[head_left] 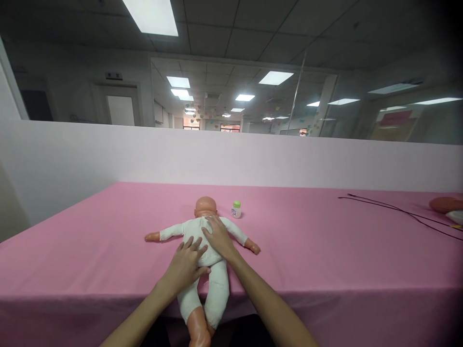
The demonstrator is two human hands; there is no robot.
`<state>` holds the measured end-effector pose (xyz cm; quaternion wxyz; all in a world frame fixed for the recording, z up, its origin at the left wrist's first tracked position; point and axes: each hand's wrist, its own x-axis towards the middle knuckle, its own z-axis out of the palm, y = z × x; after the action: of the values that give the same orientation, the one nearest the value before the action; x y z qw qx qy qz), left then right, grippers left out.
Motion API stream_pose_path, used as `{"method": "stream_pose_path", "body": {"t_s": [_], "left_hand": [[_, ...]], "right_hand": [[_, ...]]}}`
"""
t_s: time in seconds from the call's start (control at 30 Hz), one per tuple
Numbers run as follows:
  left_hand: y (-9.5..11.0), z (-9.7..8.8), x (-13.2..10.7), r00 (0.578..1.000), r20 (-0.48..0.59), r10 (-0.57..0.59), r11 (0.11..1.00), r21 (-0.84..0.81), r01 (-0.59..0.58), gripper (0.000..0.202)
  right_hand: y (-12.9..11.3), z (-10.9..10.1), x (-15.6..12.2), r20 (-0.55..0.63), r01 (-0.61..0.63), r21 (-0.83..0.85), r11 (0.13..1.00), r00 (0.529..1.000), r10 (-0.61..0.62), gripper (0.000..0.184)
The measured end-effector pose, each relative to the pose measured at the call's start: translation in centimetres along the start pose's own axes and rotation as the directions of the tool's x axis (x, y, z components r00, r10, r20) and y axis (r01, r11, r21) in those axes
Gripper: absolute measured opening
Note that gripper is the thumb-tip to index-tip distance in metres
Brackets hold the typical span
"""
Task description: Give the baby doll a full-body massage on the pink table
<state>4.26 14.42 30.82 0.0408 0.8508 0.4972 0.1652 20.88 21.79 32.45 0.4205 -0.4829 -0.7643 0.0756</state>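
A baby doll in a white suit lies face down on the pink table, its head away from me and its legs hanging over the near edge. My left hand lies flat on the doll's lower back, fingers spread. My right hand rests flat on its upper back near the neck, fingers stretched out. Neither hand holds anything.
A small white bottle with a green cap stands just right of the doll's head. Black cables and an orange object lie at the far right. A pale partition wall runs behind the table.
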Motion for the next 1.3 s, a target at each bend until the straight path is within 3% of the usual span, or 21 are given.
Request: {"method": "stream_pose_path", "body": {"t_s": [0.17, 0.33, 0.43, 0.5, 0.57, 0.67, 0.8, 1.13, 1.3], "left_hand": [[1.1, -0.1, -1.8, 0.999, 0.037, -0.025, 0.999, 0.029, 0.024, 0.071], [1.8, 0.0, -2.8, 1.0, 0.01, -0.019, 0.999, 0.04, 0.019, 0.075], [2.3, -1.0, -2.1, 0.999, -0.026, -0.019, 1.0, 0.017, 0.02, 0.055], [2.3, -1.6, -0.9, 0.994, -0.055, -0.093, 0.996, -0.013, 0.093, 0.045], [1.8, -1.6, 0.6, 0.979, -0.123, -0.163, 0.986, -0.056, 0.157, 0.046], [0.3, -0.5, 3.3, 0.965, -0.22, -0.14, 0.989, -0.086, 0.124, 0.045], [-1.6, 0.6, 5.8, 0.986, -0.12, -0.117, 0.989, -0.1, 0.105, 0.062], [-3.0, 2.5, 6.0, 0.982, -0.024, -0.187, 0.963, -0.2, 0.179, 0.068], [-4.4, 1.6, 5.6, 0.99, -0.064, -0.128, 0.961, -0.256, 0.108, 0.068]], "right_hand": [[0.4, 0.4, 0.3, 0.025, -0.02, -0.04, 0.999, 0.999, 0.021, 0.033], [1.6, 1.6, -0.6, 0.025, -0.005, -0.132, 0.991, 1.0, 0.008, 0.031], [1.9, 1.8, -0.7, 0.047, -0.001, -0.171, 0.985, 0.999, 0.009, 0.034], [2.2, 1.9, -0.7, 0.06, -0.004, -0.2, 0.98, 0.998, 0.016, 0.037], [2.5, 2.1, -0.7, 0.069, -0.01, -0.225, 0.974, 0.997, 0.026, 0.04], [2.8, 2.2, -0.8, 0.068, 0.013, -0.268, 0.963, 0.998, 0.005, 0.041], [2.2, 1.7, -1.1, 0.088, 0.1, -0.354, 0.93, 0.993, -0.073, 0.039], [1.0, 1.7, -1.1, 0.22, 0.052, -0.35, 0.935, 0.975, 0.028, 0.043], [1.2, 0.1, -1.3, 0.245, 0.063, -0.238, 0.969, 0.969, -0.003, 0.046]]}}
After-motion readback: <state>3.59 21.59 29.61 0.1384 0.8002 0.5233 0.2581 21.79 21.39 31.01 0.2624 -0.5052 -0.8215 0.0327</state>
